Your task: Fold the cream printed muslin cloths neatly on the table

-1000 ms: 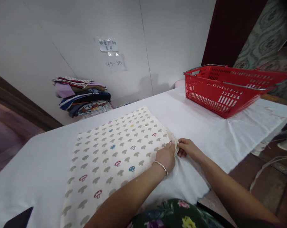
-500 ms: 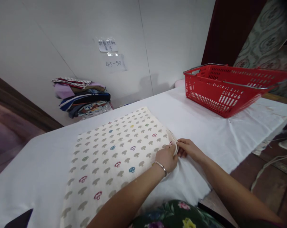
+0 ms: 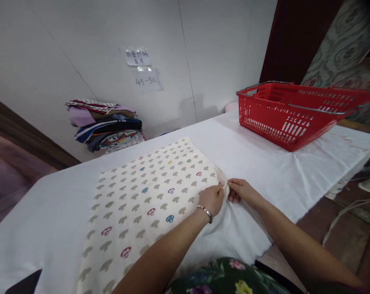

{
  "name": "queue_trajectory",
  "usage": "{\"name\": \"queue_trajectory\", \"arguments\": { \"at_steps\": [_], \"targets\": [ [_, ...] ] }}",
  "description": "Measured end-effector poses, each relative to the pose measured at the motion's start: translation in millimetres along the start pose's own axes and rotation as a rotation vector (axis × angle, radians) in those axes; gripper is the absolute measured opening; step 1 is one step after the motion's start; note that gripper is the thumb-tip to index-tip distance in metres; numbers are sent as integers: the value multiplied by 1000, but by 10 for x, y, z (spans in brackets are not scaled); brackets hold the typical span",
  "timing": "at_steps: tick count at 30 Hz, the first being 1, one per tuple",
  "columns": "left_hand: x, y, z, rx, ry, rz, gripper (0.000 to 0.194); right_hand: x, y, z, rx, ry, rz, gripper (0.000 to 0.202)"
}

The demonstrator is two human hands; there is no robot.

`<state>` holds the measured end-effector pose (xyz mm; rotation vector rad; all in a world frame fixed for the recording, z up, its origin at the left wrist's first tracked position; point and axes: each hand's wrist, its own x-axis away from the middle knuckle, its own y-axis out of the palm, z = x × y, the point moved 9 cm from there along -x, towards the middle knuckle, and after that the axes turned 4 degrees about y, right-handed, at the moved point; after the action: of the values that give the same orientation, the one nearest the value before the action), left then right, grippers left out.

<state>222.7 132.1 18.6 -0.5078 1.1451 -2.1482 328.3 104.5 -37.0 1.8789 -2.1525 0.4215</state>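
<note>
A cream cloth (image 3: 154, 188) printed with grey and coloured mushrooms lies flat over the white-covered table (image 3: 252, 163). Its right edge is lifted and bunched between my two hands. My left hand (image 3: 211, 199), with a silver bracelet at the wrist, pinches this edge from the left. Close beside it, my right hand (image 3: 241, 191) pinches the same edge at its corner, fingers curled under. The fingertips nearly meet, and part of the edge is hidden behind them.
A red plastic basket (image 3: 273, 118) with metal handles stands at the table's back right. Against the wall at the back left is a stack of folded fabrics (image 3: 108, 122). Two paper notes (image 3: 148, 80) are taped to the wall. A dark pointed object (image 3: 25, 282) shows at lower left.
My left hand has shifted slightly left along the cloth's edge, opening a small gap from the right hand. The right hand has hardly moved.
</note>
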Motion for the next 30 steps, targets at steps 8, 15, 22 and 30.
{"name": "queue_trajectory", "arguments": {
  "at_steps": [8, 15, 22, 30],
  "targets": [
    [-14, -152, 151, -389, 47, 10, 33, 3, -5, -10, 3, -10, 26, 30],
    [40, 191, 260, -438, 107, -58, 37, 21, -16, -27, 13, 19, 41, 28],
    [60, 141, 242, -417, 100, -40, 43, 41, -24, -52, 1, -8, 53, 31],
    [16, 90, 97, -179, 65, -18, 25, 50, 1, -104, 13, -63, 29, 34]
  ]
}}
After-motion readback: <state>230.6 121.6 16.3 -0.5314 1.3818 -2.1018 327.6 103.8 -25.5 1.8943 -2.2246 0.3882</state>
